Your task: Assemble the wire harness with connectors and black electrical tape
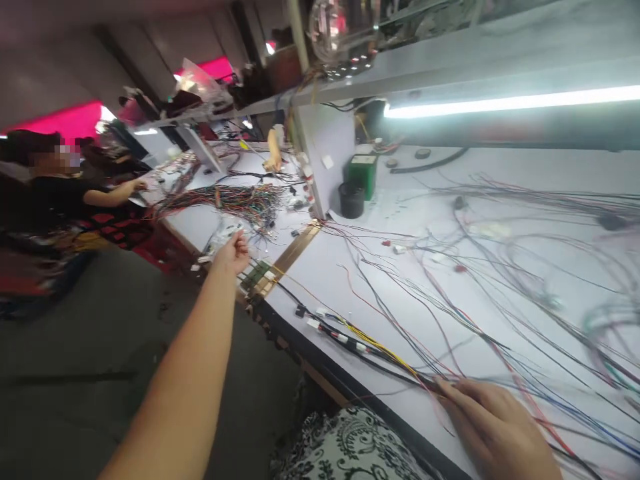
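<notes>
Black-and-white garment [357,443], curling scroll print; left forearm [195,353], fingers [242,243] bare.

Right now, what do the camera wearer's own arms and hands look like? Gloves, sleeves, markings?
Left hand and right hand: bare, no gloves. Left forearm: no sleeve, watch or band visible. Right forearm: out of frame, sleeve unknown. No markings discernible. Black-and-white scroll-patterned clothing shows at the bottom edge.

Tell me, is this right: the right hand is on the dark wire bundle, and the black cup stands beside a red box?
Not quite: the head view shows the box beside the black cup is green. The right hand is on the dark wire bundle.
</notes>
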Demonstrator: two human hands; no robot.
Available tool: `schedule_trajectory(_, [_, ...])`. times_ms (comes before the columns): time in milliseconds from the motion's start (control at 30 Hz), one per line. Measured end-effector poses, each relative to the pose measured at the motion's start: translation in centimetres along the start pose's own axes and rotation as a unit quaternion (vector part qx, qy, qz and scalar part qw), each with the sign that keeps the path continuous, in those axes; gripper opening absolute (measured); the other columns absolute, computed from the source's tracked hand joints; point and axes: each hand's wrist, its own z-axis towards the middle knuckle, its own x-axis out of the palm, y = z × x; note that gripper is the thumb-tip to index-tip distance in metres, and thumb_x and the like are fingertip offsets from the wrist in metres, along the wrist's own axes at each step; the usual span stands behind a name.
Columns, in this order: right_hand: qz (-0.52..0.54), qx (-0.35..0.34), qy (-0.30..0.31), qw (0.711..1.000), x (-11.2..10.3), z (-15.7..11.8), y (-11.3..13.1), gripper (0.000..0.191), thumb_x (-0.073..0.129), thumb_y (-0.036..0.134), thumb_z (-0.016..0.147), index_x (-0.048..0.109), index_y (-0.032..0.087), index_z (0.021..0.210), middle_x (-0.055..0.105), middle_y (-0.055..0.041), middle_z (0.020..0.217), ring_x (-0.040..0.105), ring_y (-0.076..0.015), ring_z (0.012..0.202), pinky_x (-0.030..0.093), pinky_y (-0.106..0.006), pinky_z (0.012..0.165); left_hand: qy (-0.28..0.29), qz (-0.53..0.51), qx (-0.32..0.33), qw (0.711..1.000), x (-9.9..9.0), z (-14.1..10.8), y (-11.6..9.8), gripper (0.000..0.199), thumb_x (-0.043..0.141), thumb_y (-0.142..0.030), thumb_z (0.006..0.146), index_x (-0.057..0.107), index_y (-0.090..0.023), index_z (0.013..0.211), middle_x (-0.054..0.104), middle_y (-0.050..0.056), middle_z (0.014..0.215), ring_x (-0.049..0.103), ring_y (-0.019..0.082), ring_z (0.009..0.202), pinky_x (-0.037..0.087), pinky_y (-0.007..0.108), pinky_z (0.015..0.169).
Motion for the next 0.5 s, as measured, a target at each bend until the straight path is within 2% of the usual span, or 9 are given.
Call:
schedule_trajectory(100, [0.011, 0.023, -0.009, 1.0, -0.5, 0.7, 1.2, 0.021, 0.059, 0.03, 0.087, 0.07, 0.026, 0.105, 0.065, -0.0058, 0.089, 0.059, -0.0203, 0.081, 0.046, -0.035, 0.07, 0.01, 0.0, 0.001, 1.0, 0.5, 0.0, -0.1, 0.02, 0.041, -0.018, 0.098, 0.056, -0.013, 0.085, 0.059, -0.005, 0.063, 0.036, -0.003, 0.036, 0.024, 0.007, 0.031])
schedule_trajectory(200, [0.015, 0.047, -0.008, 0.999, -0.6, 1.0, 1.5, 0.018, 0.059, 0.025, 0.089, 0.071, 0.025, 0.103, 0.065, -0.0058, 0.089, 0.057, -0.0192, 0.082, 0.045, -0.034, 0.07, 0.01, -0.001, 0.012, 1.0, 0.8, 0.6, 0.0, 0.023, 0.039, -0.022, 0.1, 0.055, -0.012, 0.086, 0.063, -0.004, 0.067, 0.035, -0.005, 0.036, 0.024, 0.005, 0.032])
schedule_trajectory(500, [0.021, 0.068, -0.013, 0.997, -0.9, 1.4, 2.0, 0.018, 0.057, 0.028, 0.09, 0.073, 0.023, 0.085, 0.066, -0.0052, 0.083, 0.056, -0.018, 0.079, 0.041, -0.032, 0.069, -0.007, 0.017, 0.041, 0.999, 0.8, 2.1, 0.2, 0.019, 0.042, -0.019, 0.099, 0.05, -0.012, 0.083, 0.056, -0.006, 0.061, 0.035, -0.004, 0.039, 0.026, 0.006, 0.034])
